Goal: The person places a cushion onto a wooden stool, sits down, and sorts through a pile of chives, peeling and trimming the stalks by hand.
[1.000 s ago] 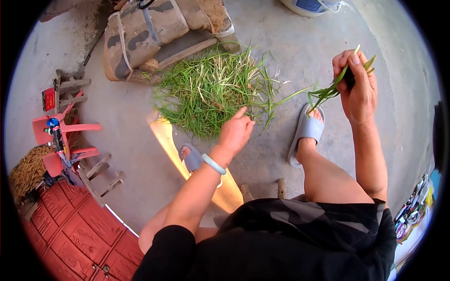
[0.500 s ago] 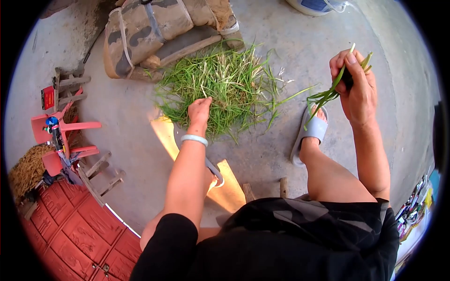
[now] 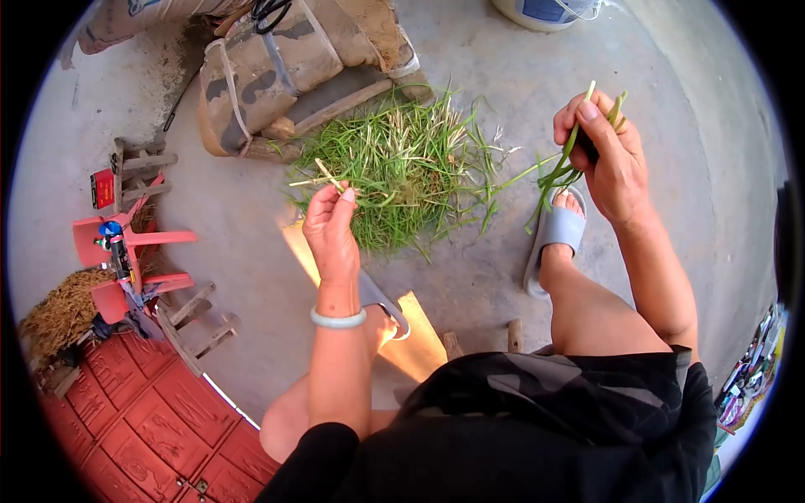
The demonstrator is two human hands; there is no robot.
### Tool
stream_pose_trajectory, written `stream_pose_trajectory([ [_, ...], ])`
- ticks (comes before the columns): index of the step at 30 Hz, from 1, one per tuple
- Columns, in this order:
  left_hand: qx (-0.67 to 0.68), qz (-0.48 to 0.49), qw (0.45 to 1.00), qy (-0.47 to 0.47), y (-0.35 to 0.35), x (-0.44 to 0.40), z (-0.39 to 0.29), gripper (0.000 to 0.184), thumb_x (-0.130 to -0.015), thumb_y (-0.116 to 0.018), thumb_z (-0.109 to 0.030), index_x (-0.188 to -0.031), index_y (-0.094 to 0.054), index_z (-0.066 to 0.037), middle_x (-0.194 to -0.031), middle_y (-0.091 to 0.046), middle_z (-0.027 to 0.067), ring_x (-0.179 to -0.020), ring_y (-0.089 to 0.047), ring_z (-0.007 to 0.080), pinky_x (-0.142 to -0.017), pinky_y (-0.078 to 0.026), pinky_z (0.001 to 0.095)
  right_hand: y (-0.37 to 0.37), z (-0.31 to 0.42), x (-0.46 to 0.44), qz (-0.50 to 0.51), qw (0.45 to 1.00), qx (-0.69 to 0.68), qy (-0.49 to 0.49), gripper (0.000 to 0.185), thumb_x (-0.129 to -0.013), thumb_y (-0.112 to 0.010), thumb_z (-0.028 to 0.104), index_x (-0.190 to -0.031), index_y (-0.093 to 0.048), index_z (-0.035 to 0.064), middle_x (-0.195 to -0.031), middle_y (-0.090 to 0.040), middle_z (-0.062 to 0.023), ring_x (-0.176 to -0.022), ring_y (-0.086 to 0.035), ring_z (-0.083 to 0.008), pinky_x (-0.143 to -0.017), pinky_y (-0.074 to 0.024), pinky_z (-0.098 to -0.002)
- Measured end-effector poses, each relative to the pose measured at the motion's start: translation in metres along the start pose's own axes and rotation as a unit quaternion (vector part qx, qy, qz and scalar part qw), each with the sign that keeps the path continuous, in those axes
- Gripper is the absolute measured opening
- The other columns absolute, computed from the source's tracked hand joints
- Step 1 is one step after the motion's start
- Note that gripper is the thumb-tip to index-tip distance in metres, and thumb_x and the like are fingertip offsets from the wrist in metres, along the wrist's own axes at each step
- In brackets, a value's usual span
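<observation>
our left hand [image 3: 334, 226] pinches a few pale-ended stalks [image 3: 329, 174] at the near left edge of a green grassy heap [image 3: 402, 172] on the concrete floor [image 3: 470, 293]. our right hand [image 3: 610, 159], well apart to the right, grips a small bunch of green stems [image 3: 570, 155], above a grey slide sandal [image 3: 560, 235].

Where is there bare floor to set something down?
Bare floor shows between the pink chair and the green pile, between that pile and the bucket, and left of the right sandal. It is crowded where the pile borders the patterned bundle.
</observation>
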State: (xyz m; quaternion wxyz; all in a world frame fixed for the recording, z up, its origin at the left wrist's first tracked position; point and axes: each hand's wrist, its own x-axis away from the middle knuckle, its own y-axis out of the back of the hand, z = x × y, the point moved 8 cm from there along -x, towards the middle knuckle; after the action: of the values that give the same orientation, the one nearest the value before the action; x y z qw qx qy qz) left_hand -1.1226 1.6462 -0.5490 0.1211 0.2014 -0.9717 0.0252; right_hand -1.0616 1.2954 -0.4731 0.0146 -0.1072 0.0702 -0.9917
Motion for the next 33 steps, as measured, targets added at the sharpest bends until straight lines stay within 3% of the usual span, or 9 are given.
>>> stream_pose_trajectory([
  [5,-0.287,0.030,0.950,0.124,0.028,-0.011,0.027,0.023,-0.084,-0.065,0.000,-0.104,-0.055,0.001,-0.082,-0.062,0.0029,-0.073,-0.055,0.0063,-0.065,-0.043,0.0182,-0.008,-0.001,0.004,0.049,0.999,-0.010,-0.007,0.027,-0.099,-0.044,0.026,-0.081,-0.054,0.0078,-0.072,-0.056,0.0017,-0.056,-0.037,-0.0038,-0.052,-0.0312,-0.0196],
  [10,0.038,0.104,0.974,0.197,0.008,0.001,-0.006,0.023,-0.081,-0.069,-0.002,-0.099,-0.054,-0.004,-0.083,-0.064,0.0046,-0.071,-0.060,0.0121,-0.066,-0.047,0.0204,-0.009,-0.003,0.007,0.072,0.997,-0.018,-0.017,0.027,-0.098,-0.045,0.026,-0.081,-0.054,0.0074,-0.072,-0.056,0.0011,-0.057,-0.038,-0.0041,-0.053,-0.0328,-0.0198],
  [13,0.098,0.187,0.966,0.151,-0.033,0.020,-0.039,0.023,-0.081,-0.068,0.000,-0.100,-0.055,-0.004,-0.086,-0.063,0.0058,-0.078,-0.061,0.0130,-0.074,-0.049,0.0225,-0.010,-0.008,0.007,0.101,0.994,-0.019,-0.045,0.028,-0.099,-0.044,0.026,-0.082,-0.055,0.0064,-0.075,-0.056,0.0002,-0.063,-0.043,-0.0059,-0.058,-0.0378,-0.0220],
  [18,0.133,0.257,0.950,0.113,-0.088,0.045,-0.066,0.027,-0.081,-0.066,0.001,-0.105,-0.054,-0.002,-0.088,-0.064,0.0082,-0.085,-0.062,0.0198,-0.091,-0.047,0.0397,-0.032,-0.020,0.014,0.167,0.985,-0.047,0.008,0.030,-0.101,-0.040,0.026,-0.090,-0.057,0.0041,-0.079,-0.056,-0.0015,-0.075,-0.050,-0.0098,-0.070,-0.0433,-0.0262],
  [21,0.085,0.269,0.953,0.106,-0.110,0.055,-0.070,0.030,-0.081,-0.064,0.003,-0.109,-0.054,0.000,-0.091,-0.065,0.0093,-0.085,-0.062,0.0194,-0.091,-0.048,0.0394,-0.041,-0.025,0.021,0.205,0.972,-0.082,-0.082,0.029,-0.101,-0.041,0.027,-0.091,-0.057,0.0044,-0.076,-0.055,-0.0005,-0.073,-0.051,-0.0101,-0.067,-0.0435,-0.0255],
  [22,0.065,0.271,0.956,0.095,-0.116,0.057,-0.069,0.028,-0.083,-0.062,0.007,-0.110,-0.055,0.001,-0.093,-0.064,0.0081,-0.087,-0.061,0.0134,-0.082,-0.049,0.0264,-0.041,-0.029,0.022,0.196,0.971,-0.093,-0.101,0.025,-0.098,-0.048,0.027,-0.091,-0.056,0.0043,-0.074,-0.053,0.0016,-0.070,-0.048,-0.0078,-0.064,-0.0417,-0.0236],
  [27,-0.055,0.218,0.974,0.026,-0.134,0.064,-0.068,0.020,-0.082,-0.064,0.006,-0.102,-0.062,0.001,-0.089,-0.062,0.0019,-0.082,-0.055,0.0081,-0.075,-0.046,0.0224,-0.044,-0.018,0.028,0.175,0.984,-0.024,-0.038,0.013,-0.087,-0.066,0.012,-0.091,-0.056,0.0041,-0.071,-0.051,0.0049,-0.065,-0.043,-0.0042,-0.058,-0.0380,-0.0223],
  [29,-0.093,0.199,0.975,-0.008,-0.138,0.065,-0.068,0.019,-0.082,-0.064,0.006,-0.100,-0.062,0.001,-0.087,-0.062,0.0012,-0.082,-0.055,0.0080,-0.076,-0.046,0.0224,-0.044,-0.007,0.030,0.156,0.979,0.102,0.082,0.016,-0.084,-0.070,0.012,-0.090,-0.057,0.0048,-0.071,-0.051,0.0055,-0.063,-0.042,-0.0029,-0.054,-0.0352,-0.0216],
  [33,-0.211,0.180,0.949,-0.149,-0.143,0.069,-0.077,0.021,-0.077,-0.067,0.006,-0.096,-0.063,-0.001,-0.083,-0.063,0.0049,-0.078,-0.057,0.0115,-0.071,-0.047,0.0243,-0.047,-0.019,0.028,0.138,0.987,0.074,-0.019,0.022,-0.082,-0.073,0.016,-0.089,-0.057,0.0036,-0.071,-0.053,0.0035,-0.066,-0.044,-0.0034,-0.056,-0.0378,-0.0228],
])
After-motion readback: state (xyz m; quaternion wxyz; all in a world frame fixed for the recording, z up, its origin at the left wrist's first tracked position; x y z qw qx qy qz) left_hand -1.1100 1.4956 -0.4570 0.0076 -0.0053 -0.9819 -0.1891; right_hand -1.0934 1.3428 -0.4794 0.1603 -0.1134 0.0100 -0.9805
